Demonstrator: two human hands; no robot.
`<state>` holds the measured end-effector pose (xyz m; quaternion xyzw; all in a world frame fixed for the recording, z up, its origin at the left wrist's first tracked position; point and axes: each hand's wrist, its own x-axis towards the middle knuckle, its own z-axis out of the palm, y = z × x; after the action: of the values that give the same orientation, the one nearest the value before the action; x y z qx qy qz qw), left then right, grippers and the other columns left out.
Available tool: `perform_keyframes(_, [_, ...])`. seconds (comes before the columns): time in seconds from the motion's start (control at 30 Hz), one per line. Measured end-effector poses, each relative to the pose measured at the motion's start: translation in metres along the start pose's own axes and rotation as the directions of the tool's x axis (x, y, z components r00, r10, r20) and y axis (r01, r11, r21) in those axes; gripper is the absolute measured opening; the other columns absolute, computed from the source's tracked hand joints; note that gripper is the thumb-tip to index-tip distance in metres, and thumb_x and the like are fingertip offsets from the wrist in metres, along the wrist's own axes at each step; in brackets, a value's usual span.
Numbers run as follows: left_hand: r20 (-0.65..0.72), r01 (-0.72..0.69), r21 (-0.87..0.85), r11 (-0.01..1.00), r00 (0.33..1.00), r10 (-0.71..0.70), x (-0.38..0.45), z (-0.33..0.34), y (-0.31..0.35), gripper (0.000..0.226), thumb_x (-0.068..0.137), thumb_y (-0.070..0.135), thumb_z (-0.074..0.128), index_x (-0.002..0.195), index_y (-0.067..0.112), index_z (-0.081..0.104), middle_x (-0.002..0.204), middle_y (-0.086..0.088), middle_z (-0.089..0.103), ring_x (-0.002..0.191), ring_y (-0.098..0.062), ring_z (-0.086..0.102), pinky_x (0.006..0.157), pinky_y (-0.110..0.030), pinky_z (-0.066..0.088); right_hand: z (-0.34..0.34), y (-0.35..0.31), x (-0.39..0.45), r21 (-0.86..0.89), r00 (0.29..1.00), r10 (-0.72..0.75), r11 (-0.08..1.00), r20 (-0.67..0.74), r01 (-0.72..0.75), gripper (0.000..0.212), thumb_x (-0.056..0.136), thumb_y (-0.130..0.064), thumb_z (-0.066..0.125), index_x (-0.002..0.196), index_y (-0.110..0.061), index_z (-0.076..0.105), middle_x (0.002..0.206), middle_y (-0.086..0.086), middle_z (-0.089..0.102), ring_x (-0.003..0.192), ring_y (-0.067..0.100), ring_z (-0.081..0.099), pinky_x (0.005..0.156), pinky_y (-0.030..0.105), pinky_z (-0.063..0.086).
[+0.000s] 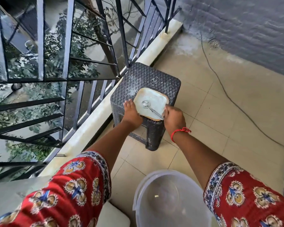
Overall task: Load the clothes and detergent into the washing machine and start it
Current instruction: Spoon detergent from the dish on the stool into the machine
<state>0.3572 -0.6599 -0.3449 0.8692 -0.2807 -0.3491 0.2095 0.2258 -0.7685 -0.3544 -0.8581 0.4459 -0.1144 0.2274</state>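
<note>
Detergent tub (150,103), open with a spoon (150,107) lying inside, sits on the near corner of a woven stool (143,76) by the railing (66,46). Left hand (131,113) and right hand (174,118) clasp its opposite sides. Clear bucket (169,199) stands nearer on the floor.

An open square detergent container (150,102), cream-rimmed and filled with pale bluish-white powder, sits on the near corner of a dark woven-pattern stool (144,79) beside a balcony railing. A metal spoon (152,108) lies in the powder, bowl toward the centre, handle angled to the near right edge.
</note>
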Motion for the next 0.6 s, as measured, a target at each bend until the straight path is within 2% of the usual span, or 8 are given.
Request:
perform_keyframes(0.1, [-0.078,0.030,0.085,0.996,0.997,-0.023,-0.021,-0.014,0.005,0.089,0.094,0.018,0.055,0.151,0.005,-0.011,0.160,-0.016,-0.017,0.148,-0.030,-0.018,0.118,-0.051,0.000,-0.016,-0.018,-0.010,-0.048,0.974,-0.204,0.977,0.094,0.210,0.038,0.097,-0.015,0.044,0.133,-0.007,0.055,0.138,0.018,0.053,0.131,0.035,0.045,0.107,0.045,0.041])
perform_keyframes(0.17, [-0.121,0.089,0.072,0.993,0.989,-0.080,-0.043,-0.027,0.011,0.090,0.094,0.022,0.055,0.151,0.005,-0.011,0.160,-0.016,-0.016,0.148,-0.029,-0.016,0.118,-0.053,0.002,-0.036,-0.041,-0.016,-0.066,0.947,-0.298,0.949,0.123,0.307,0.041,0.098,-0.020,0.041,0.136,-0.010,0.051,0.146,0.015,0.045,0.139,0.033,0.035,0.110,0.050,0.035])
perform_keyframes(0.23, [-0.166,0.130,0.088,0.988,0.980,-0.114,-0.069,-0.039,0.016,0.089,0.094,0.024,0.056,0.151,0.004,-0.010,0.160,-0.016,-0.015,0.148,-0.029,-0.014,0.118,-0.053,0.003,-0.061,-0.067,-0.025,-0.078,0.909,-0.393,0.911,0.140,0.405,0.042,0.098,-0.022,0.040,0.138,-0.011,0.050,0.149,0.014,0.041,0.142,0.031,0.031,0.112,0.052,0.031])
perform_keyframes(0.4, [-0.285,0.144,0.096,0.985,0.952,-0.111,-0.161,-0.079,0.020,0.081,0.093,0.010,0.048,0.151,0.004,-0.008,0.160,-0.016,-0.015,0.148,-0.028,-0.016,0.118,-0.049,-0.001,-0.127,-0.142,-0.068,-0.046,0.809,-0.566,0.814,0.159,0.579,0.046,0.099,-0.026,0.037,0.143,-0.013,0.044,0.154,0.009,0.034,0.146,0.025,0.022,0.113,0.049,0.026])
perform_keyframes(0.5, [-0.356,0.160,0.144,0.977,0.929,-0.100,-0.235,-0.111,0.014,0.075,0.096,0.010,0.040,0.151,0.004,-0.009,0.160,-0.014,-0.016,0.148,-0.027,-0.017,0.119,-0.048,-0.001,-0.160,-0.189,-0.113,-0.055,0.753,-0.641,0.755,0.151,0.654,0.049,0.096,-0.028,0.033,0.140,-0.010,0.048,0.149,0.010,0.042,0.142,0.026,0.032,0.110,0.048,0.032])
perform_keyframes(0.6, [-0.418,0.173,0.222,0.960,0.906,-0.067,-0.310,-0.137,-0.002,0.080,0.089,0.001,0.039,0.151,0.003,-0.011,0.160,-0.016,-0.018,0.148,-0.029,-0.019,0.119,-0.049,-0.002,-0.180,-0.235,-0.169,-0.040,0.702,-0.693,0.707,0.164,0.706,0.053,0.093,-0.030,0.029,0.139,-0.010,0.047,0.145,0.009,0.047,0.139,0.025,0.038,0.107,0.052,0.038])
